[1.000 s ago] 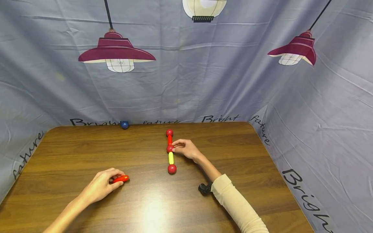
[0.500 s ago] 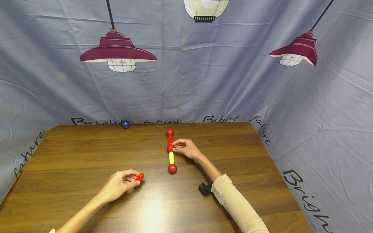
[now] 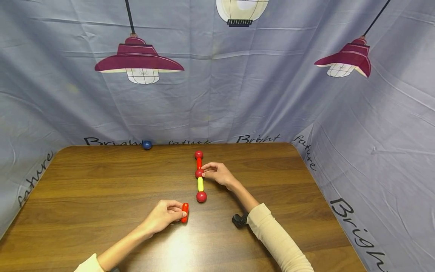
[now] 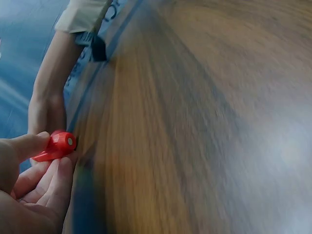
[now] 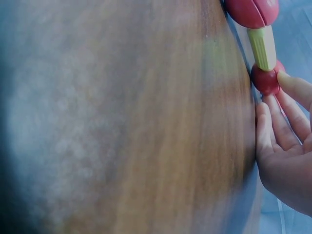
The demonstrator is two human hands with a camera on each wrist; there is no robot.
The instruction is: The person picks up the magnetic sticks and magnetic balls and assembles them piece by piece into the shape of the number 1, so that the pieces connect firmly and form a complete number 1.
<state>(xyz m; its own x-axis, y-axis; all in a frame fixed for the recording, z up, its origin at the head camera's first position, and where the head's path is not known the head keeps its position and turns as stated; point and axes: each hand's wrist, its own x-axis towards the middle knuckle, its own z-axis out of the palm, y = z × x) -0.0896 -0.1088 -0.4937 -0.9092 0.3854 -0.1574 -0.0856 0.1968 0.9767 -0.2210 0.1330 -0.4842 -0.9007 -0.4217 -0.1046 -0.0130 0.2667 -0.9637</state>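
My left hand pinches a short red magnetic rod between thumb and fingers, just above the table or touching it; I cannot tell which. In the left wrist view, the rod shows a round pale spot on its end. A straight chain lies ahead to the right: a far red ball, a red rod, a middle red ball, a yellow-green rod and a near red ball. My right hand holds the middle ball from the right, its thumb against it in the right wrist view.
A blue ball sits at the back edge of the brown wooden table. Grey printed cloth hangs behind and along the sides. A black wrist camera is at my right cuff.
My left hand has moved right, toward the chain's near end, turning the red rod from sideways to pointing away from me. The right hand and the chain have stayed put.
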